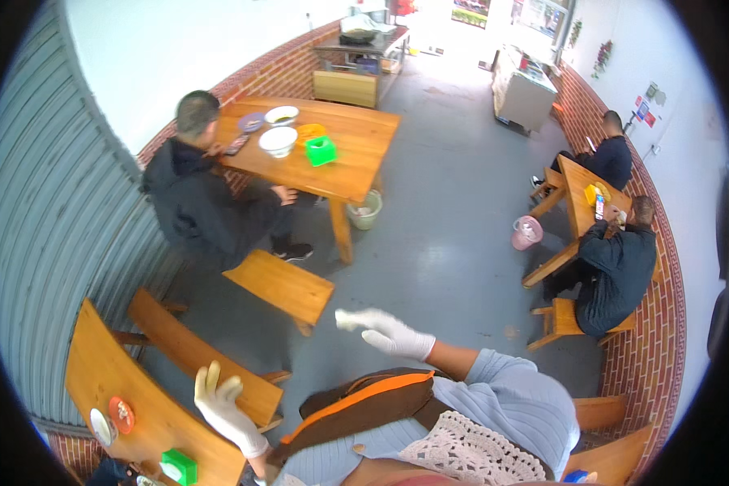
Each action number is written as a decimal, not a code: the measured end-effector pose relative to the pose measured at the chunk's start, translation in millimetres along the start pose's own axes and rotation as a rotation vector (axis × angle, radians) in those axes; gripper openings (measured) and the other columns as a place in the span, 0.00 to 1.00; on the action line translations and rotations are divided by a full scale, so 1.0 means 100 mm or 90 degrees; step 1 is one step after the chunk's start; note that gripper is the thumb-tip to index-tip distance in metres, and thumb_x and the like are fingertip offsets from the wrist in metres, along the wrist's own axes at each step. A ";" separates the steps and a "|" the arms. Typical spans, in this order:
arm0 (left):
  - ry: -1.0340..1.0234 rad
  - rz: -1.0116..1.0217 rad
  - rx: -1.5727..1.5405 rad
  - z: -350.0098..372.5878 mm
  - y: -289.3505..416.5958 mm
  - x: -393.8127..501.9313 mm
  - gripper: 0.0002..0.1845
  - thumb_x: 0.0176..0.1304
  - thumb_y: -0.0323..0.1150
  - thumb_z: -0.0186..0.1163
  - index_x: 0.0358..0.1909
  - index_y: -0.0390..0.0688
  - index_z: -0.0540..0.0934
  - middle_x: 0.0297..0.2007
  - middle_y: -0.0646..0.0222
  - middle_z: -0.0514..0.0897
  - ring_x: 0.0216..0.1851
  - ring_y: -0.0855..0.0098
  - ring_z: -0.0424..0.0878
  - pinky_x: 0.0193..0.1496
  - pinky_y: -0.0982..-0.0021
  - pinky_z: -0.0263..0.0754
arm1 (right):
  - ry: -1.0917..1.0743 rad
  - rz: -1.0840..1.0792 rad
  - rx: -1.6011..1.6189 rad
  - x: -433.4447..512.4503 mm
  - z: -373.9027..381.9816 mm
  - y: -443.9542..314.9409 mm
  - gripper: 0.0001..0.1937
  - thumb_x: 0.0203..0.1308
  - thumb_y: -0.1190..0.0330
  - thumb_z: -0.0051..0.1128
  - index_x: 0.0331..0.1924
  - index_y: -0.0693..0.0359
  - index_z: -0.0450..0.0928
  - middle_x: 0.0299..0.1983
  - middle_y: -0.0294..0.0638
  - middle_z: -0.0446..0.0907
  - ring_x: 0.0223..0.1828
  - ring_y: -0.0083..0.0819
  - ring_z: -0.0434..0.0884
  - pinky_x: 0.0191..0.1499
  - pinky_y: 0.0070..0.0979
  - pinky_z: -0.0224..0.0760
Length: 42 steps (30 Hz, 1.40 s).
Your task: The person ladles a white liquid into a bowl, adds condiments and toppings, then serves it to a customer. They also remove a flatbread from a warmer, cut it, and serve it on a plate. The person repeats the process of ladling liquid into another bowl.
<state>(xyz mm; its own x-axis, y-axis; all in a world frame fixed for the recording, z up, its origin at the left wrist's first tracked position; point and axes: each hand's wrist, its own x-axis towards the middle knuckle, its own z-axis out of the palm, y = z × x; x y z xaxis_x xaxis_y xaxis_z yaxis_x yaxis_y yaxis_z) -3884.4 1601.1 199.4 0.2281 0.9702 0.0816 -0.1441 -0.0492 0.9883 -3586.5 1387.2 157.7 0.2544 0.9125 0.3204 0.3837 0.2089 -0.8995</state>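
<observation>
Both my hands wear white gloves. My left hand (222,407) is raised at the lower left, fingers apart, with nothing in it; a wooden bench (206,358) lies just beyond it. Over the grey floor near the middle, my right hand (386,331) reaches leftward, its fingers extended and holding nothing. A brown waist bag (364,404) with an orange zip edge sits across my front. Ahead to the left, a wooden table (364,176) bears white bowls (277,141), a purple plate (252,122), an orange plate (310,133) and a green tissue box (321,151).
A person in dark clothes (200,194) sits at that table. Two people sit at a right-hand table (574,194), beside a pink bin (527,232). A pale bin (365,210) stands by the left table's leg. At lower left, another table (152,419) holds dishes and a green box (179,466).
</observation>
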 end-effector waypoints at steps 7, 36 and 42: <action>-0.353 0.074 -0.029 2.70 -0.25 0.59 0.34 0.85 0.57 0.46 0.69 0.34 0.75 0.60 0.47 0.86 0.47 0.61 0.91 0.55 0.62 0.85 | 0.044 -0.056 -0.751 0.27 -2.71 -0.30 0.42 0.53 0.53 0.77 0.73 0.58 0.74 0.75 0.50 0.69 0.78 0.52 0.65 0.79 0.59 0.55; -0.964 0.022 0.186 13.24 -1.75 2.00 0.18 0.79 0.30 0.56 0.64 0.35 0.83 0.58 0.58 0.89 0.58 0.67 0.87 0.64 0.67 0.78 | -0.092 0.301 -0.510 1.24 -10.82 3.84 0.18 0.71 0.60 0.60 0.57 0.63 0.81 0.39 0.53 0.88 0.43 0.56 0.87 0.48 0.50 0.81; -0.827 -0.007 0.107 15.21 -2.26 3.32 0.17 0.80 0.28 0.55 0.63 0.32 0.83 0.56 0.59 0.90 0.56 0.70 0.88 0.64 0.70 0.78 | -0.041 0.405 -0.486 2.12 -12.47 4.88 0.21 0.73 0.55 0.57 0.60 0.60 0.81 0.42 0.56 0.88 0.45 0.56 0.88 0.48 0.51 0.82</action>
<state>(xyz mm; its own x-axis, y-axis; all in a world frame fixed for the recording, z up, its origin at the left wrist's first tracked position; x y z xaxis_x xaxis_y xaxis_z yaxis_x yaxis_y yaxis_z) -2311.6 1573.1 199.2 0.9983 0.0394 0.0434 -0.0364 -0.1629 0.9860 -2238.2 1243.4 157.1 0.5711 0.7981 -0.1921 0.6666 -0.5875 -0.4589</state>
